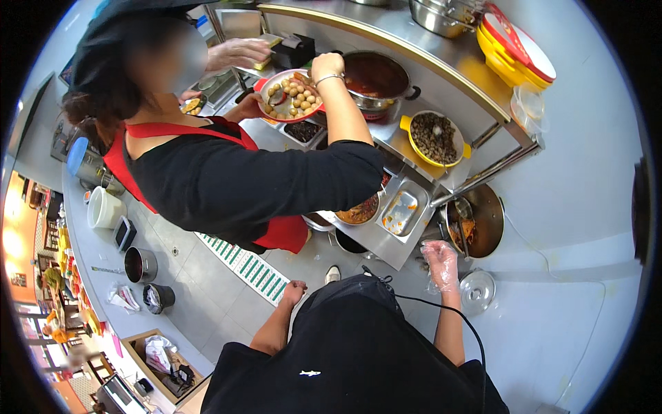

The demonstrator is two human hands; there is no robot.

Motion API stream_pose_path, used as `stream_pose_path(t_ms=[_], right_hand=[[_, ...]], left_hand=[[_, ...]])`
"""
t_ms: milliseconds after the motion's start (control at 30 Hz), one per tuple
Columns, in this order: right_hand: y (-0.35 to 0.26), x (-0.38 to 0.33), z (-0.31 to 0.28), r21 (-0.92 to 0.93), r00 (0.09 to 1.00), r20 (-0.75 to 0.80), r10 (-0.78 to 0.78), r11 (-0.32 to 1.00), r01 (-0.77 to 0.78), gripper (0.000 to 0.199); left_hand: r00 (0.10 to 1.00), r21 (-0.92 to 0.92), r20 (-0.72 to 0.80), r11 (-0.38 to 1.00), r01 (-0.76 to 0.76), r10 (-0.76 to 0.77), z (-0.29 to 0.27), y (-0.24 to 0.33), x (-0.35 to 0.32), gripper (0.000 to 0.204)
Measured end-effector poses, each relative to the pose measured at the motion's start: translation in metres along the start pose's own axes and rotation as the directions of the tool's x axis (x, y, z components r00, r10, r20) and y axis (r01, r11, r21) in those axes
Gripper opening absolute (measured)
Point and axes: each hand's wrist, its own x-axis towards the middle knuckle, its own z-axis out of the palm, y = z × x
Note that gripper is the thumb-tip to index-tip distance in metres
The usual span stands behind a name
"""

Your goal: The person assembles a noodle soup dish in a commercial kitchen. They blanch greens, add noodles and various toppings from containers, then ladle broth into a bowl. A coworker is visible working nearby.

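My left hand [295, 292] is bare and hangs low beside my body, fingers curled, with nothing seen in it. In a clear plastic glove, my right hand [440, 265] is raised with bent fingers; nothing shows between them. It is just left of a deep steel pot [495, 238], apart from it. Inside the pot are a ladle [463, 207] and orange-coloured food. Below the pot, beside my right wrist, lies a round clear lid [477, 292]. A shallow steel tray [403, 208] with food scraps sits in the counter ahead of that hand.
A co-worker in a red apron [293, 234] stands ahead-left, one hand under a red-rimmed pan [321, 109] of small round food, the other above it. Farther stand a large pot of red broth [372, 72] and a yellow pan [404, 124]. A steel shelf [386, 24] overhangs the counter.
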Motion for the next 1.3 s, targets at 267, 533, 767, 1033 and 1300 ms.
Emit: stream_pose_path(t_ms=[267, 533, 767, 1033, 1300], right_hand=[[-0.003, 0.039, 0.024, -0.076, 0.989, 0.115, -0.09, 0.992, 0.099, 0.018], [0.025, 0.036, 0.005, 0.032, 0.968, 0.223, -0.117, 0.993, 0.113, 0.018], [0.073, 0.032, -0.035, 0.118, 0.977, 0.209, -0.032, 0.993, 0.007, 0.013], [0.133, 0.075, -0.008, 0.422, 0.931, 0.361, -0.051, 0.9, -0.114, 0.015], [0.14, 0.172, 0.051, -0.074, 0.95, 0.271, -0.153, 0.981, 0.179, 0.023]], left_hand=[[0.995, -0.195, -0.101, 0.981, -0.02, 0.0, 0.016, -0.015, -0.017, 0.021], [0.982, -0.016, -0.185, 0.999, 0.043, -0.046, 0.029, -0.005, -0.035, 0.031], [0.993, 0.045, -0.1, 0.997, -0.06, 0.064, 0.077, 0.031, -0.052, 0.037], [0.98, -0.131, -0.163, 0.982, -0.133, 0.111, 0.113, 0.101, -0.062, 0.03], [0.965, -0.202, -0.193, 0.955, -0.217, 0.179, 0.116, 0.196, -0.048, 0.037]])
